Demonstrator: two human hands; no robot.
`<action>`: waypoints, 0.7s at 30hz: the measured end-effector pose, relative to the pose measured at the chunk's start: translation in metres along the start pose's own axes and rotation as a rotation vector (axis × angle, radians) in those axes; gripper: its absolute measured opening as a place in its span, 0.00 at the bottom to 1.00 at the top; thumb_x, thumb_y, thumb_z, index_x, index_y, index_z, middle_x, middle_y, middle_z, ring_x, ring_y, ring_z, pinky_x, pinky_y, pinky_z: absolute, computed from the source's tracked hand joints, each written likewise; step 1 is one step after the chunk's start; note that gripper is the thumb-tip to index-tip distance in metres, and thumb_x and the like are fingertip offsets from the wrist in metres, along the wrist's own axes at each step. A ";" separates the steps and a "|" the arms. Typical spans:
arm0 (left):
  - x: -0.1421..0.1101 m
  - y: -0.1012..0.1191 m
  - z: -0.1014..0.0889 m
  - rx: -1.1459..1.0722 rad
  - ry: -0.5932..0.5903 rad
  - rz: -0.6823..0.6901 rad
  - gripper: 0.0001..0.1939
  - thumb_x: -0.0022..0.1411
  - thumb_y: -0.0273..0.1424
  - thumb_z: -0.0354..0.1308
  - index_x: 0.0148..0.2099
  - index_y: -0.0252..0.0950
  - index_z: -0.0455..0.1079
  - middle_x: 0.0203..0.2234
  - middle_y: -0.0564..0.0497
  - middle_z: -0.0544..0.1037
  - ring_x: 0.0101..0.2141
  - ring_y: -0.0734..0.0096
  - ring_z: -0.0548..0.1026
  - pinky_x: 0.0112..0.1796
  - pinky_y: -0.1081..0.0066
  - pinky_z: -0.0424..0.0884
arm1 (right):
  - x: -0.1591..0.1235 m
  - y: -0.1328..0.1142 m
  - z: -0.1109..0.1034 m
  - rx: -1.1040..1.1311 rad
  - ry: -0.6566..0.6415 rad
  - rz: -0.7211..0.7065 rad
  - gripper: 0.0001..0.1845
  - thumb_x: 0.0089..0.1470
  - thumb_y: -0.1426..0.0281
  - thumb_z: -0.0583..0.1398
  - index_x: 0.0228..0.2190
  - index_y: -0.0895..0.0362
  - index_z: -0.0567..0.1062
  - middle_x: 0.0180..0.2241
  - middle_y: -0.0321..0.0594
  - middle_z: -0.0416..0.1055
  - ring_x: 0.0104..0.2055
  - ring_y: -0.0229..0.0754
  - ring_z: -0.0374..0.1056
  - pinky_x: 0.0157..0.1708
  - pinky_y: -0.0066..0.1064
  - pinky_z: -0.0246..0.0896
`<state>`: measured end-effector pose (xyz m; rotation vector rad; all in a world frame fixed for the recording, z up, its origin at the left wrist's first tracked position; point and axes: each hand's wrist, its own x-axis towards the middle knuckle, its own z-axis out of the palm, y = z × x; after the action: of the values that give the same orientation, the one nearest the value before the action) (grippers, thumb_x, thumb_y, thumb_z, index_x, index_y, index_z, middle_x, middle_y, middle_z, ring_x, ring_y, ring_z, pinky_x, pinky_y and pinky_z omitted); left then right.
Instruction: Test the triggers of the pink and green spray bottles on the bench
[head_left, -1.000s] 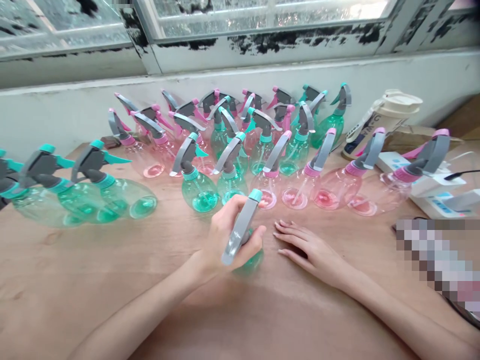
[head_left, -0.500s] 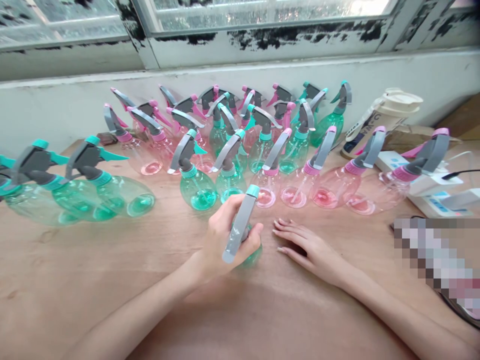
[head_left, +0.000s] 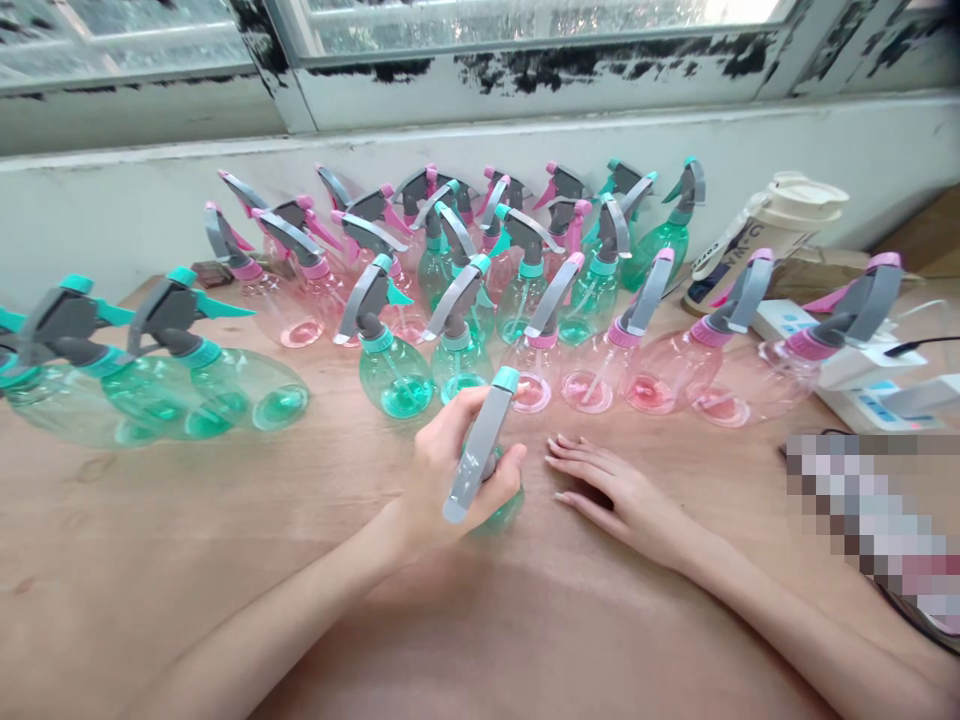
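Observation:
My left hand [head_left: 450, 470] is closed around the neck of a green spray bottle [head_left: 484, 445] with a grey head and teal nozzle. Its body is mostly hidden below the hand. To the right, my right hand [head_left: 619, 490] lies on the wooden table [head_left: 360, 640] with its fingers stretched out and nothing in it. Just beyond my hands stands a row of green spray bottles [head_left: 394, 375] and pink spray bottles [head_left: 596, 370]. More green bottles [head_left: 247, 385] stand at the left.
Several more pink and green spray bottles [head_left: 529, 290] crowd against the wall at the back. A cream tumbler [head_left: 787, 215] stands at the back right, near white power strips [head_left: 862, 400] with a cable. A blurred-out flat object [head_left: 885, 530] lies at the right edge.

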<state>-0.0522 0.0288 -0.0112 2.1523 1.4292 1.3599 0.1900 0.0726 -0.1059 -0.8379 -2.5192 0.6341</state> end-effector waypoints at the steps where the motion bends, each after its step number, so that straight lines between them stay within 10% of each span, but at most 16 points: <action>1: 0.001 0.000 0.000 0.009 0.003 0.006 0.15 0.62 0.29 0.56 0.52 0.36 0.66 0.41 0.45 0.78 0.33 0.68 0.78 0.37 0.66 0.75 | 0.000 0.000 0.000 0.005 0.005 -0.001 0.22 0.65 0.65 0.56 0.59 0.53 0.68 0.63 0.45 0.64 0.66 0.49 0.58 0.65 0.52 0.54; 10: 0.009 0.004 -0.005 0.078 0.029 0.109 0.02 0.61 0.26 0.55 0.37 0.37 0.66 0.29 0.52 0.73 0.28 0.70 0.75 0.32 0.69 0.73 | 0.000 -0.001 -0.001 0.036 0.025 -0.011 0.24 0.63 0.65 0.58 0.60 0.51 0.67 0.63 0.46 0.65 0.66 0.51 0.59 0.64 0.54 0.55; 21: 0.002 -0.007 0.003 -0.052 0.020 0.045 0.16 0.61 0.29 0.57 0.52 0.37 0.66 0.38 0.47 0.77 0.38 0.63 0.79 0.36 0.66 0.76 | 0.000 -0.002 -0.003 0.027 0.013 -0.005 0.24 0.64 0.65 0.57 0.60 0.51 0.66 0.63 0.46 0.65 0.66 0.51 0.58 0.64 0.54 0.54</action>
<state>-0.0537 0.0348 -0.0158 2.1570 1.3450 1.4224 0.1900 0.0718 -0.1023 -0.8238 -2.4951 0.6577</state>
